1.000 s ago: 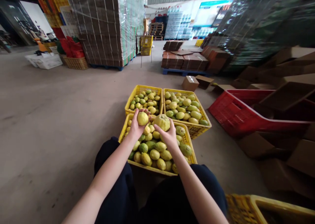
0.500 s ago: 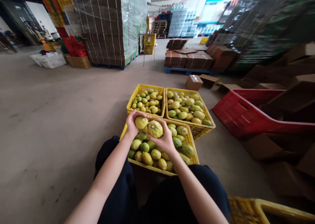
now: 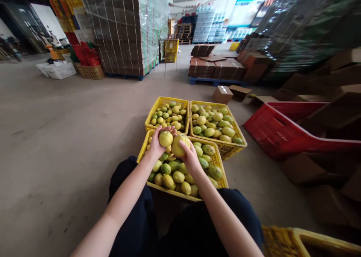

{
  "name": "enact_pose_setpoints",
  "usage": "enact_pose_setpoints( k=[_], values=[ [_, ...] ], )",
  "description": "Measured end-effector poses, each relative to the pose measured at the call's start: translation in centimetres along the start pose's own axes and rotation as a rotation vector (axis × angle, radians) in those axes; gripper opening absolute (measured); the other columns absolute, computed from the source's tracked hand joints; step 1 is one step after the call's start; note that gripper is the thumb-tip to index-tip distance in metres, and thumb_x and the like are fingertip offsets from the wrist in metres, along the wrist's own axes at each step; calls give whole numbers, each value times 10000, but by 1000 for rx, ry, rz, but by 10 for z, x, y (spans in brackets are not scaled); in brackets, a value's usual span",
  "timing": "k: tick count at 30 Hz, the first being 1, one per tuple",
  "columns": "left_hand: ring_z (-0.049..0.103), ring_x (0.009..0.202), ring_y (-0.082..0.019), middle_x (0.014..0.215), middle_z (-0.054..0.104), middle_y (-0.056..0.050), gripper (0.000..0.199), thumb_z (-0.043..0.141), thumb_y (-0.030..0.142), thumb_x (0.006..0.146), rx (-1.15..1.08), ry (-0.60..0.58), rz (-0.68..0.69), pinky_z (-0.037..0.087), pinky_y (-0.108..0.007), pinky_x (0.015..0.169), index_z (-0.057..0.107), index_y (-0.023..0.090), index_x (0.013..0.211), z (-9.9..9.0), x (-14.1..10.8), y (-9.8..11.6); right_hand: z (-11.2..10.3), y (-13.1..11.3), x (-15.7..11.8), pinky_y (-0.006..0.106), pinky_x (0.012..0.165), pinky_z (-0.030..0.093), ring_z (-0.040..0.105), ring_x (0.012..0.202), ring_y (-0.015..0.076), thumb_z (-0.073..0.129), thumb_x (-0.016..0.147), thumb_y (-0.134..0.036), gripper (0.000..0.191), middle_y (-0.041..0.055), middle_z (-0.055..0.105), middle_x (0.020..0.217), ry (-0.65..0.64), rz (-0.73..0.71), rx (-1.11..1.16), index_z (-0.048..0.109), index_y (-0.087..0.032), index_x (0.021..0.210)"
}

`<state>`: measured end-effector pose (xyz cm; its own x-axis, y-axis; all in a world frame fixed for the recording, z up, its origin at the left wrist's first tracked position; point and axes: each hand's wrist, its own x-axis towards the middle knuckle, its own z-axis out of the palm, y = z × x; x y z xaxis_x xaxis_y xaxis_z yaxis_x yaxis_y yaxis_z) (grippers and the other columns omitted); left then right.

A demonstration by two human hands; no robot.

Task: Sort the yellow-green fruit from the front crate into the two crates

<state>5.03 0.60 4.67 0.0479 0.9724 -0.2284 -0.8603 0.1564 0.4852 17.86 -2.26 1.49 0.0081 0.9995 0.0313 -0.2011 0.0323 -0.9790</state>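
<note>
Over the near yellow crate [image 3: 222, 168], my left hand [image 3: 156, 147] is closed round a small yellow-green lemon [image 3: 166, 139]. Close beside it, my right hand [image 3: 192, 160] grips a larger lemon [image 3: 178, 146], with the thumb across its near side. The two fruits are nearly side by side. Below them, green and yellow lemons [image 3: 178, 177] fill the crate between my knees. Two more yellow crates stand just beyond: the back left crate [image 3: 147, 116] holds smaller lemons, and the back right crate [image 3: 229, 148] larger ones.
To the right stands a red bin [image 3: 270, 131] with cardboard in it, and loose cartons [image 3: 303, 170] lie around it. Another yellow crate [image 3: 296, 236] is at the lower right. Flattened cardboard on a blue pallet [image 3: 203, 81] and a tall wrapped stack [image 3: 118, 31] stand farther off.
The larger lemon has turned in my right hand, so another side faces me. My left hand with its lemon has shifted slightly right and away from me.
</note>
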Motion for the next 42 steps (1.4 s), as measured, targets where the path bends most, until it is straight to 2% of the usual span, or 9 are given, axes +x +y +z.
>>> enact_pose_setpoints(
  k=[3,6,10,14,19,27,34,38,42],
  values=[
    [695,861,-191,820,723,-73,255,442,201,887,-83,137,-75,531,-305,870,692,155,860,-1,5,-8,1,-2,8,330,456,525,652,575,207,608,823,-508,454,74,703,839,7,411,269,560,-182,1135],
    [668,756,-173,732,670,-53,257,411,184,891,-104,272,-104,540,-271,777,666,152,898,-4,8,-13,0,-3,10,305,479,543,662,614,196,590,873,-424,336,66,700,769,44,585,383,583,-169,1092],
    [649,731,-174,767,670,-62,228,432,183,883,-102,288,-80,536,-261,723,657,155,910,-5,8,-14,0,-6,8,304,480,555,665,624,193,586,896,-370,247,55,711,754,69,654,488,595,-188,1064],
    [637,675,-157,745,664,-41,174,474,178,872,-74,276,-1,536,-250,669,648,184,864,-2,8,-11,2,-14,6,348,531,588,686,648,209,531,918,-432,306,60,731,803,34,623,591,608,-187,1086],
    [640,622,-150,707,642,-23,91,520,219,886,-140,333,-7,560,-251,603,599,190,851,-1,10,-7,2,-18,7,288,432,545,699,609,217,478,931,-445,346,76,724,738,16,653,588,623,-155,1052],
    [684,670,-197,777,678,-57,207,429,282,937,-135,322,-31,605,-315,570,604,177,974,-12,14,-7,3,-15,10,266,410,521,698,601,207,534,903,-418,294,55,725,741,31,553,567,641,-172,1024],
    [624,560,-158,660,623,-39,175,498,299,876,-191,306,-119,566,-269,549,600,167,822,-7,10,-6,3,-12,11,237,345,443,695,651,227,497,878,-560,408,65,708,734,14,512,522,641,-188,965],
    [620,553,-151,631,619,-34,228,438,283,865,-153,339,-85,548,-271,595,584,183,721,-5,5,-8,4,-4,9,264,439,503,677,715,223,664,744,-586,428,36,698,821,138,212,274,630,-211,948],
    [631,573,-144,609,631,-28,247,417,222,822,-57,236,-17,527,-249,645,609,188,670,-7,4,-16,5,3,5,336,676,566,647,794,216,709,715,-552,396,17,678,858,199,-70,-15,621,-219,911]
  ],
)
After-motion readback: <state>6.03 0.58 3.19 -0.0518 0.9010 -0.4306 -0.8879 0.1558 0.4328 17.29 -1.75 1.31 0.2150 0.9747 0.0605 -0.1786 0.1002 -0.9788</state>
